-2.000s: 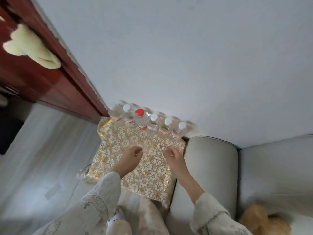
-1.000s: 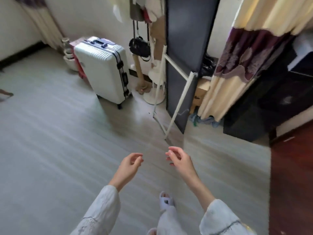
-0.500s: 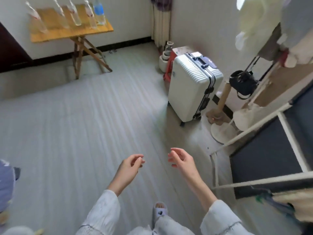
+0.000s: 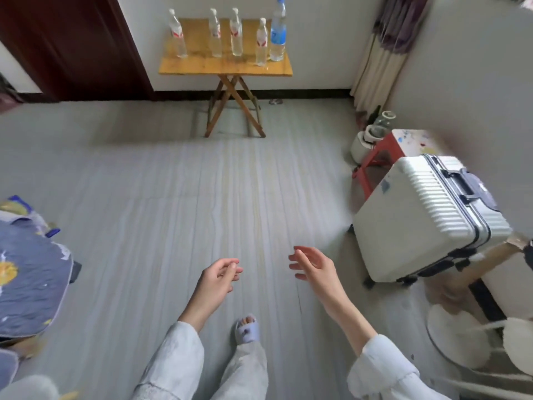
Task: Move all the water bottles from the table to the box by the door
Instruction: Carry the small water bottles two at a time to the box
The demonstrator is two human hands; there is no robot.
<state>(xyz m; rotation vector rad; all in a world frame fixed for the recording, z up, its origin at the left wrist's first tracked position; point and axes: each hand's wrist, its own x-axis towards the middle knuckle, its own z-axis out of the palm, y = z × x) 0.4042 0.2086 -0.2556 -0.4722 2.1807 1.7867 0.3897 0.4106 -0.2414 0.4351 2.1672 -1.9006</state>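
While both hands hang loose over the grey floor [image 4: 161,197], neither holds anything: the left hand [image 4: 217,280] has its fingers lightly curled with the thumb near the fingertips, and the right hand [image 4: 313,265] is relaxed, palm turned inward, fingers spread. Well ahead, against the far wall, a wooden folding table [image 4: 225,66] carries five upright bottles in a rough row. Four are clear with red labels [image 4: 177,34] [image 4: 215,34] [image 4: 236,33] [image 4: 262,43]; the fifth, a taller bottle [image 4: 278,33] with a blue label, stands at the right end, just beside the fourth. A dark red door [image 4: 72,44] stands left of the table. At the right, a white suitcase [image 4: 424,220] sits on the floor, with a red stool [image 4: 380,160] behind it. A blue quilt [image 4: 28,272] shows at the left edge. One foot in a pale slipper [image 4: 246,330] is planted between the arms.
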